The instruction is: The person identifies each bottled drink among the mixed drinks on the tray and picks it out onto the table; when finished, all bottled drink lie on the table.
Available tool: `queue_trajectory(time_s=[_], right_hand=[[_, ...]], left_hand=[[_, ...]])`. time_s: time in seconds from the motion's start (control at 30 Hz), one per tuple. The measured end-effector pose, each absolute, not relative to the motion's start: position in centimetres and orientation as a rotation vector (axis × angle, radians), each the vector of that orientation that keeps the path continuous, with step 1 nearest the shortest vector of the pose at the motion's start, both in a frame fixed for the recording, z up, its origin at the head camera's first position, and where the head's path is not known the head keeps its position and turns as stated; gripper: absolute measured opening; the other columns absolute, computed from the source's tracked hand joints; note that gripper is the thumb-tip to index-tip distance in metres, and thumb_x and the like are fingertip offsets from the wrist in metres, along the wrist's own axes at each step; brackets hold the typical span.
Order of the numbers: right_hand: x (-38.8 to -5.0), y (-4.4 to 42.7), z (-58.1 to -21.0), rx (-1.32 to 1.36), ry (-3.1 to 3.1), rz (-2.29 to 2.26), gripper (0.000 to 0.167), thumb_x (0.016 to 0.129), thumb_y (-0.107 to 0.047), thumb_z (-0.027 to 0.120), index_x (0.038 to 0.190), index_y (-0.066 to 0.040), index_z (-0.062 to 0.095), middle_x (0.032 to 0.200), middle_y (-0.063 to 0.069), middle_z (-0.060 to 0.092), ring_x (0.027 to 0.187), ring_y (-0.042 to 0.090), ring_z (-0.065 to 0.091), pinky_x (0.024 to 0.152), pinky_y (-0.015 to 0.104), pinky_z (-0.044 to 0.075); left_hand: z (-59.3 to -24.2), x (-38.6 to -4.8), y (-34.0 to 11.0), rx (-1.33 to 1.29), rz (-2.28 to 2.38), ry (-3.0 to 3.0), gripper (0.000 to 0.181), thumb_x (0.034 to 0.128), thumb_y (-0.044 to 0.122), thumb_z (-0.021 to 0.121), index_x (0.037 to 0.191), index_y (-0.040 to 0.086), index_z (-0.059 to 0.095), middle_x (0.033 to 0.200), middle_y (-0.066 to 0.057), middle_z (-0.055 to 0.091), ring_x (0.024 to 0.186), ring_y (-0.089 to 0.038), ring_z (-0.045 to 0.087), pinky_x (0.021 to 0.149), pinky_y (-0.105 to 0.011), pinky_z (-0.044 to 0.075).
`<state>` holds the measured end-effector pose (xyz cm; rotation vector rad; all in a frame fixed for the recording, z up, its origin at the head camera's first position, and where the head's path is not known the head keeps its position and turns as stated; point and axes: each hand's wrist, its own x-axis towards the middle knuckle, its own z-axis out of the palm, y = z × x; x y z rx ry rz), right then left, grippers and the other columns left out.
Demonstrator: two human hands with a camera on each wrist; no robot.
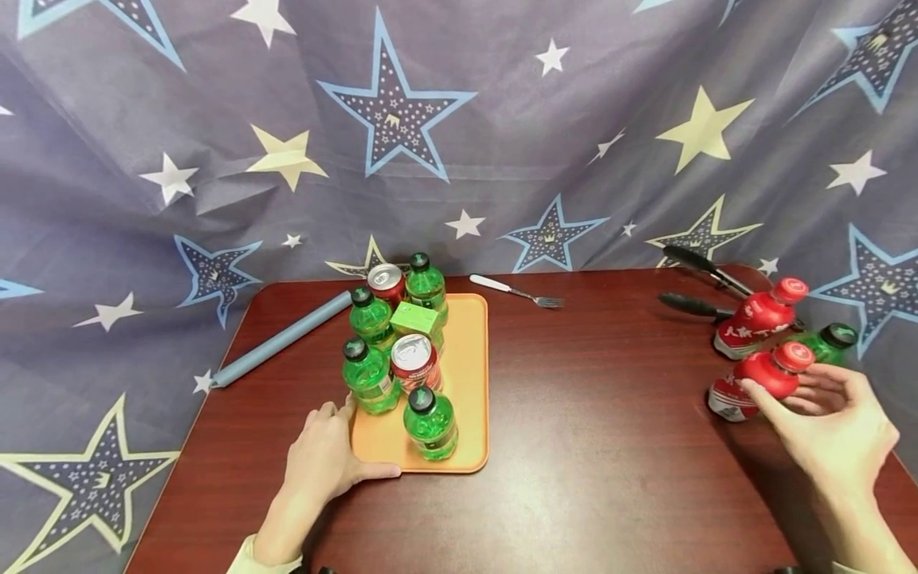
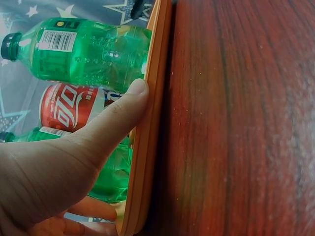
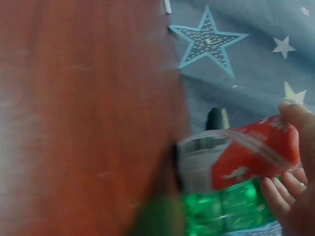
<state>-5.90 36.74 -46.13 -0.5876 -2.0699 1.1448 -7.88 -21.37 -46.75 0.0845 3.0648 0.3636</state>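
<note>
Just beyond your right hand [image 1: 837,434], gripping one red bottle [image 1: 764,370], its twin [image 1: 760,319] could topple if bumped; your left hand [image 1: 323,448] grips the tray [image 1: 464,359].

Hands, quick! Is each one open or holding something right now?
Left hand: open, thumb and fingers spread, touching the orange tray near its corner.
Right hand: closed around the nearer red bottle.

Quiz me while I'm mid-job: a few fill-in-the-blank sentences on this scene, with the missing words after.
1. The right hand grips a ____ bottle.
2. The left hand touches the ____ tray.
3. The fork has a ____ handle.
4. The green bottles on the tray have ____ caps.

Missing words: red; orange; white; black.
</note>
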Motion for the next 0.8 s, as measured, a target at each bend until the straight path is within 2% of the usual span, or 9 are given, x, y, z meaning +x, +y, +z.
queue_trajectory(time_s=[0.2, 0.27, 0.33, 0.4, 0.5, 0.63, 0.7, 0.8], right_hand=[[-6.6, 35.1, -42.2, -0.347, -1.994, 1.011, 0.062, 0.074, -0.006, 0.093, 0.130, -0.018, 0.069, 0.103, -0.035, 0.061, 0.089, -0.021, 0.062, 0.086, 0.001, 0.047], [-7.2, 34.2, -40.8, -0.255, -1.951, 1.031, 0.060, 0.075, -0.007, 0.093, 0.130, -0.013, 0.069, 0.107, -0.031, 0.060, 0.094, -0.018, 0.062, 0.092, 0.004, 0.047], [-7.9, 33.2, -39.5, -0.194, -1.935, 1.001, 0.056, 0.077, -0.018, 0.093, 0.127, -0.006, 0.071, 0.108, -0.032, 0.059, 0.097, -0.019, 0.060, 0.094, 0.004, 0.044], [-8.7, 32.4, -38.4, -0.142, -1.906, 0.977, 0.059, 0.076, -0.028, 0.095, 0.121, 0.002, 0.073, 0.107, -0.033, 0.062, 0.098, -0.019, 0.060, 0.093, 0.004, 0.043], [-10.2, 31.1, -37.1, -0.067, -1.860, 0.970, 0.062, 0.070, -0.033, 0.097, 0.114, 0.004, 0.076, 0.104, -0.032, 0.068, 0.098, -0.017, 0.062, 0.092, 0.003, 0.043], [-11.7, 28.7, -35.7, 0.083, -1.840, 1.056, 0.056, 0.068, -0.021, 0.097, 0.112, 0.007, 0.077, 0.105, -0.024, 0.075, 0.097, -0.011, 0.069, 0.089, 0.005, 0.049], [-12.2, 27.3, -35.1, 0.166, -1.865, 1.124, 0.057, 0.069, -0.012, 0.095, 0.115, 0.012, 0.073, 0.107, -0.019, 0.077, 0.098, -0.009, 0.071, 0.090, 0.006, 0.051], [-12.9, 25.8, -35.0, 0.274, -1.928, 1.200, 0.057, 0.066, 0.003, 0.093, 0.119, 0.011, 0.073, 0.110, -0.012, 0.079, 0.101, -0.005, 0.073, 0.092, 0.009, 0.053]], left_hand=[[-46.7, -7.9, -21.4, 0.086, 0.354, 3.069, 0.140, 0.0483, 0.082, 0.092, 0.155, 0.001, 0.051, 0.104, -0.019, 0.062, 0.101, -0.039, 0.062, 0.073, -0.057, 0.060], [-46.8, -7.9, -21.4, 0.078, 0.357, 3.063, 0.141, 0.0484, 0.082, 0.092, 0.156, 0.001, 0.051, 0.105, -0.019, 0.062, 0.102, -0.039, 0.062, 0.072, -0.057, 0.061], [-46.7, -7.9, -21.3, 0.071, 0.361, 3.060, 0.141, 0.0483, 0.081, 0.093, 0.156, 0.001, 0.050, 0.106, -0.020, 0.062, 0.103, -0.040, 0.063, 0.072, -0.058, 0.061], [-46.7, -7.8, -21.3, 0.065, 0.364, 3.058, 0.140, 0.0481, 0.080, 0.093, 0.156, 0.002, 0.050, 0.107, -0.020, 0.062, 0.103, -0.040, 0.062, 0.072, -0.058, 0.060], [-46.7, -7.7, -21.2, 0.057, 0.368, 3.055, 0.139, 0.0482, 0.079, 0.094, 0.156, 0.003, 0.051, 0.107, -0.020, 0.062, 0.103, -0.039, 0.062, 0.072, -0.058, 0.060], [-46.7, -7.7, -21.3, 0.050, 0.372, 3.051, 0.139, 0.0481, 0.079, 0.094, 0.157, 0.004, 0.051, 0.108, -0.020, 0.062, 0.103, -0.039, 0.061, 0.073, -0.058, 0.060], [-46.8, -7.8, -21.4, 0.052, 0.366, 3.055, 0.140, 0.0481, 0.080, 0.094, 0.157, 0.004, 0.050, 0.107, -0.020, 0.062, 0.103, -0.039, 0.061, 0.073, -0.058, 0.060], [-46.8, -8.0, -21.3, 0.063, 0.367, 3.062, 0.140, 0.0483, 0.080, 0.093, 0.157, 0.003, 0.050, 0.108, -0.021, 0.063, 0.103, -0.039, 0.061, 0.073, -0.058, 0.061]])
